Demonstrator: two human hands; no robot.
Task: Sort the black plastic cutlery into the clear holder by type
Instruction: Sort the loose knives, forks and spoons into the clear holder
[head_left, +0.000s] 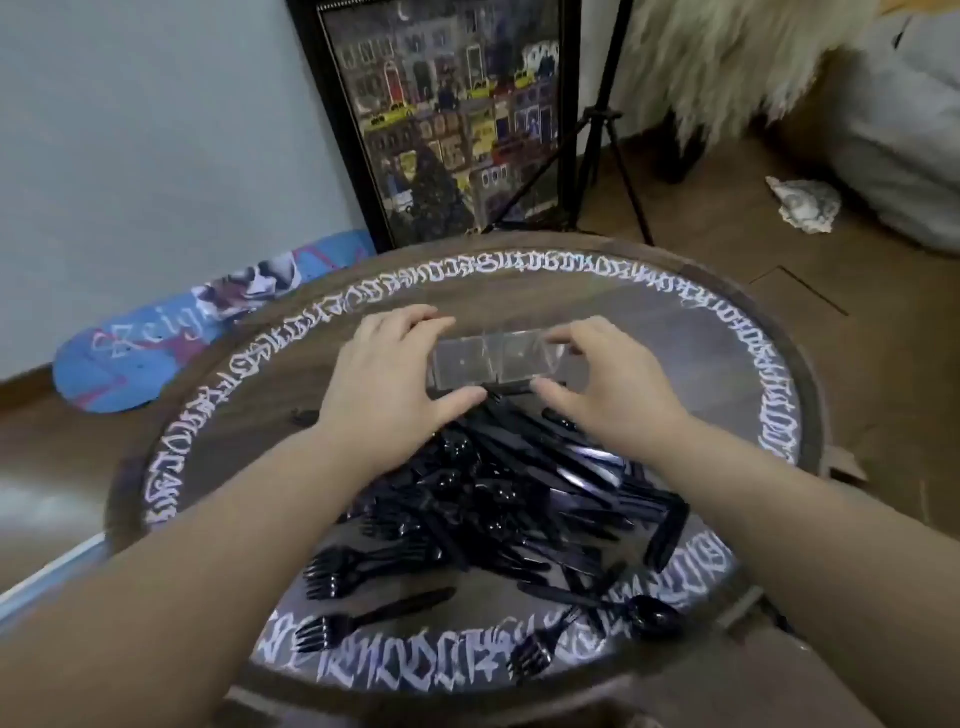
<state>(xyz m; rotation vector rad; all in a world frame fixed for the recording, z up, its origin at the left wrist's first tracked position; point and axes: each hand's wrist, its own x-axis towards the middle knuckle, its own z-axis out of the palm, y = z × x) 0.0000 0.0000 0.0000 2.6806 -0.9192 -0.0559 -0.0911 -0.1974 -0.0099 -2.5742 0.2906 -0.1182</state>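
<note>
Head view, one entry per item.

Holder (496, 358): clear plastic, long and low, split by thin walls into compartments set side by side. It stands on the table between the two hands. The frame is blurred there, but no cutlery shows in any compartment.

Left hand (387, 376): curled around the holder's left end, fingers over the far edge, thumb (457, 402) along the near edge. It is gripping the holder.

Right hand (610, 382): curled around the holder's right end in the same way, fingers at the far edge, thumb on the near side. It too is gripping the holder.

Cutlery pile (519, 493): black plastic forks, knives and spoons heaped loose and unsorted, starting just below both thumbs and spreading toward the person, between the forearms. The top of the heap touches the holder's near wall.

Stray pieces: a fork (332, 629) and a spoon (652, 618) lie apart from the heap at the table's near edge, well away from the fingers.

Table (291, 364): round, dark wood, with a ring of white lettering.

Beyond the fingertips: a framed picture (452, 119) leaning on the wall, tripod legs (602, 130) just beside it, a skateboard deck (171, 327) on the floor, and a seashell (805, 202).
</note>
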